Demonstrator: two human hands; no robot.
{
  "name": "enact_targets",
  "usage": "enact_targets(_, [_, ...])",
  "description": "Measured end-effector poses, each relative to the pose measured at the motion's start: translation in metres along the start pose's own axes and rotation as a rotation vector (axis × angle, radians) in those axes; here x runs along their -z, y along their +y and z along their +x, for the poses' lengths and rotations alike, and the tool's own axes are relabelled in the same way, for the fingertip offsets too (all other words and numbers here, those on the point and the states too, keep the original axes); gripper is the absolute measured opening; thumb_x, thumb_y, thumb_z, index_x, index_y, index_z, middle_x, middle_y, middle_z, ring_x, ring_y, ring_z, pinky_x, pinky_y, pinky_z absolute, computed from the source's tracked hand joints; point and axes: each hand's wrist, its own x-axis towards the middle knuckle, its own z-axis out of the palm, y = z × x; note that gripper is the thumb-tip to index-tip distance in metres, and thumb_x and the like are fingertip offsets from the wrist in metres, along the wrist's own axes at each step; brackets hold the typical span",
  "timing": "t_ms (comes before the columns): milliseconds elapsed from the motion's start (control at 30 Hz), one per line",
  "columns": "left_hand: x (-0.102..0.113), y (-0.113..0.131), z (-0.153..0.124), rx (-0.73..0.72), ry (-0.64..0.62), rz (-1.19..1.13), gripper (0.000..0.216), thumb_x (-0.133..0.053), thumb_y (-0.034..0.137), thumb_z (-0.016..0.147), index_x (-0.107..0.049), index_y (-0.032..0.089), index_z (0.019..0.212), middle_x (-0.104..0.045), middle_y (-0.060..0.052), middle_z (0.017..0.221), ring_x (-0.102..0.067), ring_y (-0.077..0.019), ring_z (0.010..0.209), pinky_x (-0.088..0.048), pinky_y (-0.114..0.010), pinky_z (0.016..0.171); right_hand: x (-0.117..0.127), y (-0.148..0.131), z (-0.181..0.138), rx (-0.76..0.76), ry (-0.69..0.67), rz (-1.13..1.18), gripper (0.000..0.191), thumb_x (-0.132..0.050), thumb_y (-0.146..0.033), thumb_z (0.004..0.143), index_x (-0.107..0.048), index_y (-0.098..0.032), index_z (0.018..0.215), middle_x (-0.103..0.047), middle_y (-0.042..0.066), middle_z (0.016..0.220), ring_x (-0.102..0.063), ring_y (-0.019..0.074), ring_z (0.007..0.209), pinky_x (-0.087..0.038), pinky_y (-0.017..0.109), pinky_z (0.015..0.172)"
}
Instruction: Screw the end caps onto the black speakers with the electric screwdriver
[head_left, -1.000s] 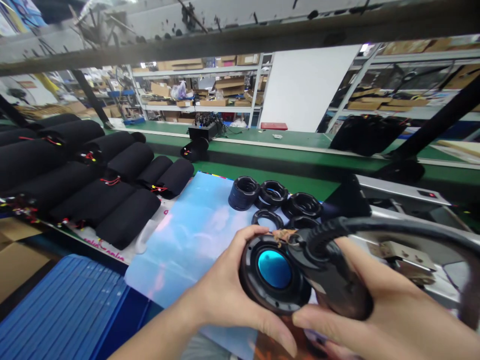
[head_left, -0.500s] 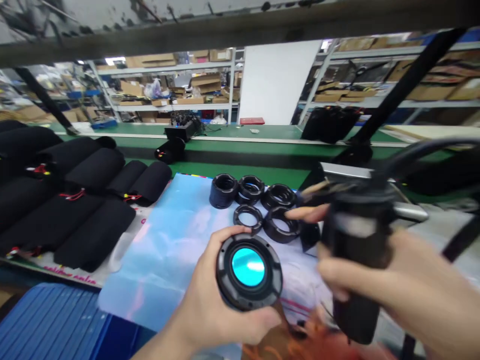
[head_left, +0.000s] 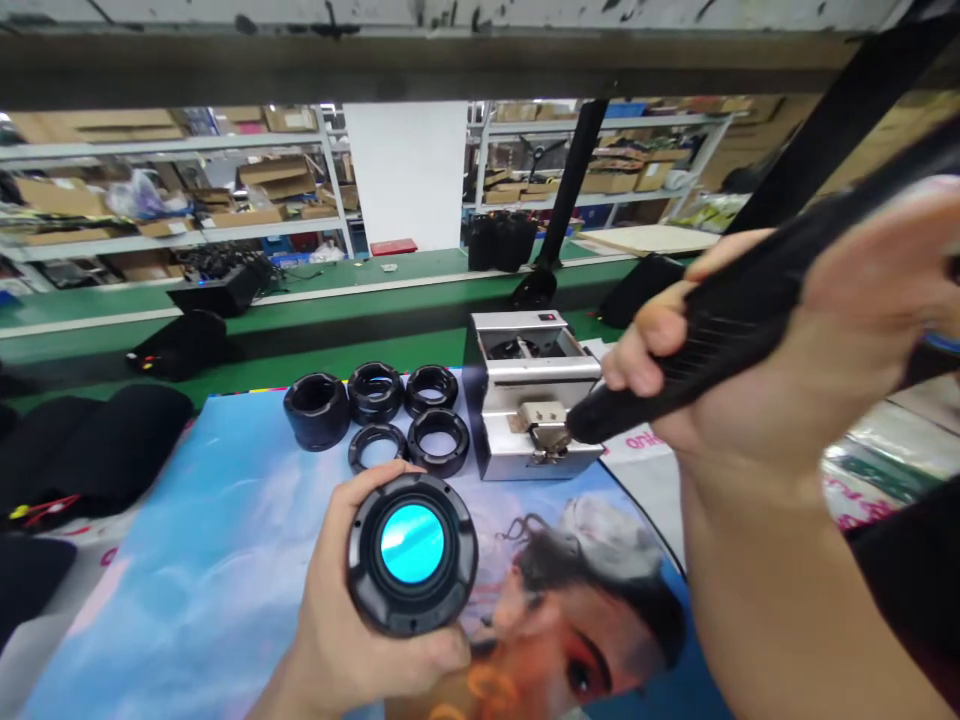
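Observation:
My left hand is wrapped round a black round lens housing, its blue-green glass facing up at me. In my right hand is a black electric screwdriver, gripped at a slant with its nose pointing down and left. That nose is at the front outlet of a silver screw feeder; whether they touch, I cannot tell. Behind the lens housing, several black rings stand in two rows beside the feeder. Any screw at the driver's tip is too small to make out.
A printed blue poster sheet covers the bench under the parts. Black fabric-covered rolls with red and yellow leads lie at the left. Behind runs a green bench, with a black box on it. A beam crosses overhead.
My right hand has brought the screwdriver from upright at the right to a slant with its nose at the feeder. My view has turned right; the left hand still holds the lens housing.

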Motion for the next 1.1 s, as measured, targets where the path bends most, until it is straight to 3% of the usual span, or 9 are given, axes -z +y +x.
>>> enact_targets(133, [0.003, -0.005, 0.001, 0.000, -0.031, -0.020, 0.111, -0.098, 0.084, 0.052, -0.068, 0.033, 0.145, -0.081, -0.007, 0.134, -0.085, -0.0318, 0.114, -0.068, -0.036, 0.102, -0.016, 0.014, -0.002, -0.043, -0.072, 0.161, 0.057, -0.099, -0.070, 0.075, -0.072, -0.020, 0.078, -0.053, -0.001, 0.053, -0.047, 0.0149, 0.038, -0.035, 0.026, 0.030])
enact_targets(300, [0.007, 0.006, 0.001, -0.011, -0.079, 0.145, 0.087, -0.096, 0.069, 0.073, -0.066, 0.033, 0.146, -0.076, -0.007, 0.145, -0.079, -0.0314, 0.128, -0.065, -0.037, 0.108, -0.008, 0.034, -0.007, -0.063, -0.241, 0.179, 0.056, -0.088, -0.065, 0.093, -0.064, -0.019, 0.070, -0.055, 0.000, 0.053, -0.051, 0.0147, 0.035, -0.035, 0.022, 0.030])
enact_targets(433, [0.002, 0.011, 0.002, 0.042, -0.053, 0.139, 0.077, -0.091, 0.064, 0.080, -0.065, 0.032, 0.145, -0.078, -0.007, 0.142, -0.082, -0.0315, 0.122, -0.070, -0.036, 0.096, 0.000, 0.036, -0.011, -0.176, -0.289, 0.146, 0.056, -0.090, -0.066, 0.089, -0.065, -0.021, 0.069, -0.058, -0.001, 0.052, -0.050, 0.0151, 0.032, -0.037, 0.023, 0.029])
enact_targets(533, [-0.001, 0.012, 0.001, 0.040, -0.040, 0.109, 0.072, -0.092, 0.059, 0.079, -0.067, 0.032, 0.141, -0.081, -0.006, 0.136, -0.083, -0.0311, 0.117, -0.070, -0.035, 0.092, 0.004, 0.020, -0.007, -0.182, -0.241, 0.134, 0.055, -0.093, -0.073, 0.080, -0.069, -0.024, 0.073, -0.058, -0.002, 0.053, -0.047, 0.0157, 0.032, -0.040, 0.029, 0.029])
enact_targets(600, [-0.002, 0.013, 0.001, 0.037, -0.049, 0.105, 0.073, -0.095, 0.055, 0.075, -0.068, 0.031, 0.139, -0.082, -0.006, 0.133, -0.084, -0.0310, 0.116, -0.070, -0.036, 0.095, 0.002, 0.008, -0.002, -0.084, -0.161, 0.117, 0.059, -0.092, -0.080, 0.075, -0.071, -0.025, 0.074, -0.053, -0.002, 0.053, -0.048, 0.0176, 0.036, -0.037, 0.033, 0.028])
enact_targets(700, [-0.003, 0.017, 0.001, 0.147, 0.017, 0.089, 0.079, -0.096, 0.061, 0.070, -0.069, 0.026, 0.135, -0.081, -0.009, 0.135, -0.082, -0.0346, 0.119, -0.068, -0.041, 0.100, -0.006, 0.000, -0.001, -0.007, -0.094, 0.106, 0.061, -0.097, -0.080, 0.069, -0.072, -0.025, 0.073, -0.052, 0.000, 0.054, -0.050, 0.0187, 0.041, -0.032, 0.035, 0.029])
enact_targets(833, [-0.003, 0.024, 0.000, 0.315, 0.019, 0.004, 0.096, -0.103, 0.069, 0.058, -0.066, 0.025, 0.135, -0.078, -0.012, 0.141, -0.079, -0.0381, 0.124, -0.067, -0.044, 0.103, -0.012, 0.013, -0.009, -0.049, -0.097, 0.105, 0.057, -0.095, -0.070, 0.084, -0.068, -0.021, 0.071, -0.056, -0.001, 0.054, -0.050, 0.0156, 0.037, -0.034, 0.029, 0.033])
enact_targets(967, [0.000, 0.032, 0.002, 0.425, -0.005, -0.036, 0.101, -0.110, 0.056, 0.049, -0.065, 0.029, 0.135, -0.077, -0.009, 0.144, -0.080, -0.0368, 0.122, -0.069, -0.038, 0.092, -0.009, 0.024, -0.014, -0.042, -0.142, 0.091, 0.056, -0.091, -0.064, 0.090, -0.063, -0.021, 0.068, -0.056, -0.001, 0.056, -0.052, 0.0153, 0.039, -0.036, 0.027, 0.034])
enact_targets(1100, [-0.001, 0.037, 0.006, 0.438, -0.011, -0.061, 0.094, -0.109, 0.046, 0.051, -0.065, 0.027, 0.132, -0.076, -0.010, 0.142, -0.080, -0.0364, 0.121, -0.069, -0.039, 0.092, -0.008, 0.023, -0.014, -0.084, -0.180, 0.117, 0.052, -0.089, -0.058, 0.093, -0.064, -0.020, 0.068, -0.057, 0.000, 0.054, -0.050, 0.0154, 0.036, -0.036, 0.026, 0.033])
